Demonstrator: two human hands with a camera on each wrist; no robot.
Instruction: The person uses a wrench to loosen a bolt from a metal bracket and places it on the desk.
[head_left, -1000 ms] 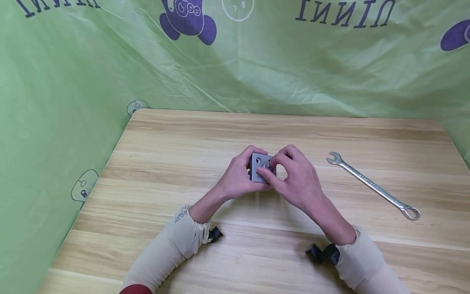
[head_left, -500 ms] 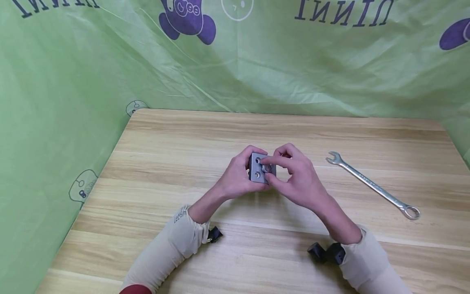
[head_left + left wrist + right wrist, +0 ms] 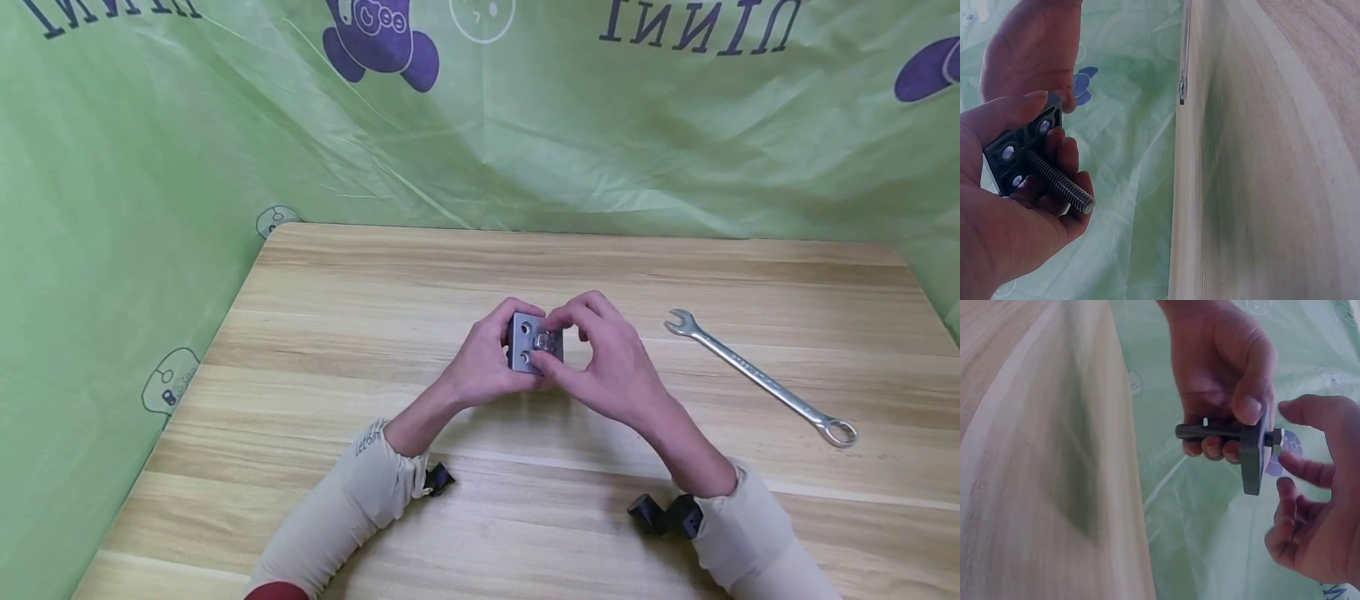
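Observation:
My left hand (image 3: pixel 483 358) grips a small grey square plate (image 3: pixel 520 343) with several holes, held up above the table. Through the plate runs a bolt (image 3: pixel 1210 431). Its hex head (image 3: pixel 1277 439) faces my right hand, and its threaded shank (image 3: pixel 1063 181) sticks out on the other side, past the left fingers (image 3: pixel 1068 156). My right hand (image 3: pixel 611 358) is at the bolt head with thumb and index finger spread either side of it. In the right wrist view a gap shows between the upper fingertip (image 3: pixel 1286 411) and the head.
A combination wrench (image 3: pixel 761 382) lies slantwise on the wooden table (image 3: pixel 360 300), right of the hands. A green printed curtain (image 3: pixel 480 158) hangs behind and at the left. Dark wrist cameras (image 3: pixel 664 517) sit at the cuffs.
The right index finger reached left across the plate half a second ago and is now drawn back beside the bolt head. The thumb shifted slightly left. The left hand and plate hold almost still.

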